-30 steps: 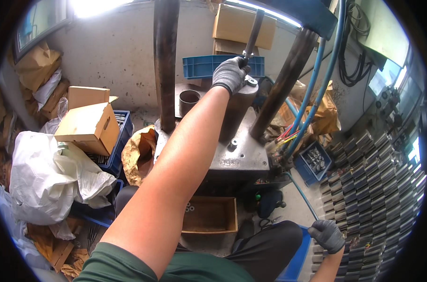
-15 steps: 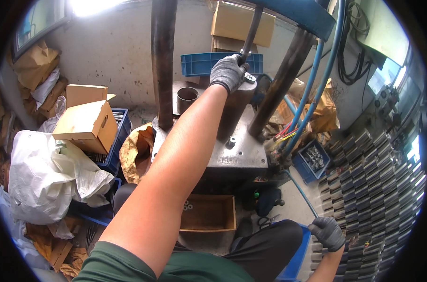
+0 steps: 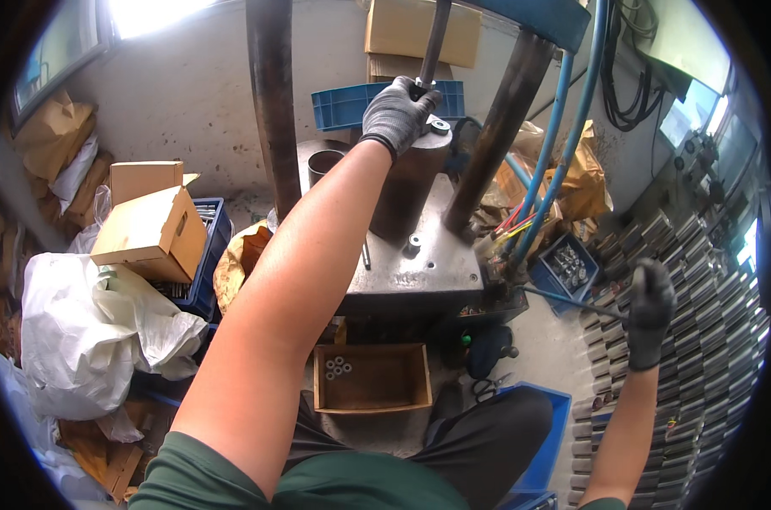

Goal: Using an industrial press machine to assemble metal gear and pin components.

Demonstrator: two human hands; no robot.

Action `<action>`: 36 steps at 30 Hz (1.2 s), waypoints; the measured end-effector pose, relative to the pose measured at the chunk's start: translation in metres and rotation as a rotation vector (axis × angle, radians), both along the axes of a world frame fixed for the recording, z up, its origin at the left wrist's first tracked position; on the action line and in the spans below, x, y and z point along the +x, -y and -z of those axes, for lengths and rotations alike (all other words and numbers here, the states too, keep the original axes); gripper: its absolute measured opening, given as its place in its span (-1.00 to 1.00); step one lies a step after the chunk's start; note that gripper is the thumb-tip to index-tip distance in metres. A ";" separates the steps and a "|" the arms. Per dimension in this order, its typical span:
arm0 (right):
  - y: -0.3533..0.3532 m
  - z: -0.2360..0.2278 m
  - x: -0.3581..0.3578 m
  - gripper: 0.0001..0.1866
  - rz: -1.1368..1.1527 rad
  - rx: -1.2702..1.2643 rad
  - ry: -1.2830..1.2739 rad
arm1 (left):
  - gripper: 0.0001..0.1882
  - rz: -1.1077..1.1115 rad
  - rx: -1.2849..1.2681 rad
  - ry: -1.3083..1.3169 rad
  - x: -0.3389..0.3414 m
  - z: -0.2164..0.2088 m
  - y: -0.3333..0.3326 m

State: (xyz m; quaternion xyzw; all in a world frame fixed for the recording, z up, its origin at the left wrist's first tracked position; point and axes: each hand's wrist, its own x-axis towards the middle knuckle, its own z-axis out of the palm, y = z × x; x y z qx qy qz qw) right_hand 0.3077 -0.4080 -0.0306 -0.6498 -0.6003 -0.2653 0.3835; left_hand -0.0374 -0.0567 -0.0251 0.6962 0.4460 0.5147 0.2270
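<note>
My left hand [image 3: 395, 117], in a grey glove, is closed at the lower end of a dark vertical rod [image 3: 436, 42], over a thick dark metal cylinder [image 3: 405, 200]. A silver collar [image 3: 425, 84] shows beside its fingertips; what the fingers hold is hidden. On the cylinder's top, next to the hand, lies a small metal ring [image 3: 440, 127]. Out at the right, my gloved right hand [image 3: 651, 310] is closed around the end of a blue lever [image 3: 576, 303], which runs back toward the press. Another small ring-shaped part [image 3: 414, 243] is on the metal base plate [image 3: 440, 272].
Two dark columns [image 3: 271, 110] flank the cylinder. A wooden box [image 3: 372, 399] with several rings stands below the base. Left are a cardboard box [image 3: 152, 229] and white sack [image 3: 71, 340]; right, a blue parts bin [image 3: 564, 270] and stacked metal pieces [image 3: 700, 340].
My right hand has risen and swung outward, bringing the lever from a downward slope to nearly level. The left hand stays at the rod's lower end, while the whole view has shifted slightly.
</note>
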 end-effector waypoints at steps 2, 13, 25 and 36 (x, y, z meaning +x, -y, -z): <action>-0.034 -0.024 0.028 -0.87 0.097 0.090 0.165 | -0.49 0.059 -0.040 0.097 0.003 -0.007 0.009; 0.036 -0.005 -0.009 -0.76 -0.101 -0.688 -0.227 | -0.56 -0.009 -0.055 0.132 -0.005 -0.007 0.015; 0.109 0.061 -0.035 -0.81 -0.140 -1.135 -0.105 | -0.50 -0.012 0.023 0.041 -0.006 -0.002 0.002; 0.105 0.040 -0.034 -0.72 -0.139 -1.112 -0.054 | -0.52 0.026 0.024 0.078 -0.006 0.001 -0.002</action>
